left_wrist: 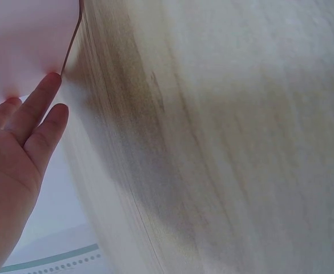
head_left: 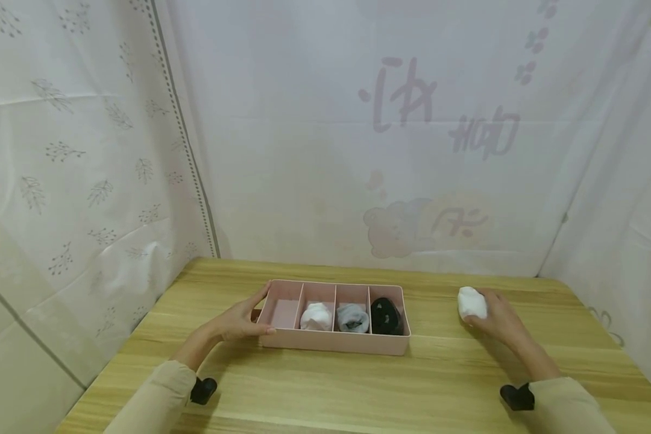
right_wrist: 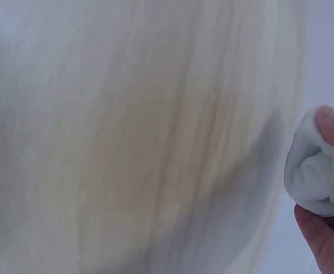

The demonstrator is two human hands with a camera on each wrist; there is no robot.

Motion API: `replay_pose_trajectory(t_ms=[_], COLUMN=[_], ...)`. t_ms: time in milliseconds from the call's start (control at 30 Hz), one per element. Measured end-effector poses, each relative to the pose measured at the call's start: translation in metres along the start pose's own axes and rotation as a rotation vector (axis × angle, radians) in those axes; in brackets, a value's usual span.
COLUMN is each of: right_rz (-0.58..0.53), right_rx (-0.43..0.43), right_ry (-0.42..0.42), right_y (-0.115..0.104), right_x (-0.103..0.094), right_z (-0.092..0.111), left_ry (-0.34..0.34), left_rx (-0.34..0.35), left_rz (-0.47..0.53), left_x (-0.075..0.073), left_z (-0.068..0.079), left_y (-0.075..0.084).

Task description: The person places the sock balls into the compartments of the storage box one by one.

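Observation:
My left hand (head_left: 239, 317) holds the left end of a pink divided box (head_left: 336, 343), thumb at the front rim and a finger at the back corner. In the left wrist view, fingertips (left_wrist: 53, 80) touch the pink wall. Three of the box's compartments hold a rolled white sock (head_left: 316, 317), a rolled grey sock (head_left: 352, 318) and a rolled black sock (head_left: 386, 316); the leftmost is empty. Right of the box, my right hand (head_left: 498, 316) grips another rolled white sock (head_left: 472, 302) above the table. Its coiled end shows in the right wrist view.
The wooden table (head_left: 304, 392) carries the box. Pale printed cloth (head_left: 314, 150) hangs behind it and at both sides. A black wrist mount (head_left: 203, 390) is on the left arm, with another (head_left: 517, 398) on the right.

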State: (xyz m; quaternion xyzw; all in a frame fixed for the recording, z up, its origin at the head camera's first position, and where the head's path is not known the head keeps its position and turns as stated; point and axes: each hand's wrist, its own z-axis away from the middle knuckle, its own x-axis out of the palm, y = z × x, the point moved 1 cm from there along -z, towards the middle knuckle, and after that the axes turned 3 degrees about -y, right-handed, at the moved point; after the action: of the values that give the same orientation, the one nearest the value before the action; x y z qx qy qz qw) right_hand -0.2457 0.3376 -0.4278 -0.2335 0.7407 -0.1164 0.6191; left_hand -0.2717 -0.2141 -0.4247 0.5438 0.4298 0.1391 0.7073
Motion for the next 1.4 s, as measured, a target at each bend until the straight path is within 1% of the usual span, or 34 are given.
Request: replay_pose_trajectory(t_ms=[100, 233, 300, 367, 467, 567, 700, 833, 900, 1000, 1100, 1233, 1400], right_rz=[-0.018, -0.039, -0.05, -0.069, -0.088, -0.095, -0.119, -0.179, -0.21, -0.228, -0.25, -0.288, -0.325], right_rx=[-0.022, -0.101, -0.127, -0.133, -0.135, -0.161, -0.2, -0.232, -0.241, -0.256, -0.292, -0.334, -0.352], right_ry=[0.058, 0.129, 0.139, 0.136, 0.127, 0.133, 0.15, 0.141, 0.121, 0.084, 0.06, 0.043, -0.006], right_y=[-0.008, -0.024, -0.033, -0.043, -0.063, -0.082, -0.105, -0.128, -0.141, -0.161, -0.18, -0.206, -0.236], right_x=[0.0, -0.001, 0.0, 0.0, 0.001, 0.002, 0.01, 0.022, 0.028, 0.037, 0.045, 0.056, 0.069], right_z=[-0.003, -0.01, -0.014, -0.017, -0.021, -0.024, -0.029, -0.034, -0.036, -0.039, -0.04, -0.043, -0.046], left_ry=[-0.002, -0.002, 0.0, 0.0, -0.004, -0.006, -0.006, -0.001, 0.001, 0.007, 0.008, 0.003, 0.0], left_rx=[-0.002, -0.003, -0.004, -0.006, -0.004, -0.004, -0.007, -0.004, -0.003, -0.006, -0.015, -0.021, -0.015], left_rz=[0.006, 0.003, -0.004, -0.007, 0.01, 0.028, 0.035, 0.03, 0.02, -0.003, -0.011, 0.017, 0.019], left_x=[-0.001, -0.002, -0.002, -0.002, -0.002, -0.002, -0.002, -0.002, -0.002, -0.002, -0.002, 0.0, 0.001], left_z=[-0.001, -0.001, -0.001, -0.001, -0.001, 0.0, 0.0, 0.0, 0.0, 0.001, 0.002, 0.002, 0.002], left_y=[0.0, 0.001, 0.001, 0.001, 0.002, 0.003, 0.003, 0.003, 0.003, 0.003, 0.003, 0.002, 0.002])
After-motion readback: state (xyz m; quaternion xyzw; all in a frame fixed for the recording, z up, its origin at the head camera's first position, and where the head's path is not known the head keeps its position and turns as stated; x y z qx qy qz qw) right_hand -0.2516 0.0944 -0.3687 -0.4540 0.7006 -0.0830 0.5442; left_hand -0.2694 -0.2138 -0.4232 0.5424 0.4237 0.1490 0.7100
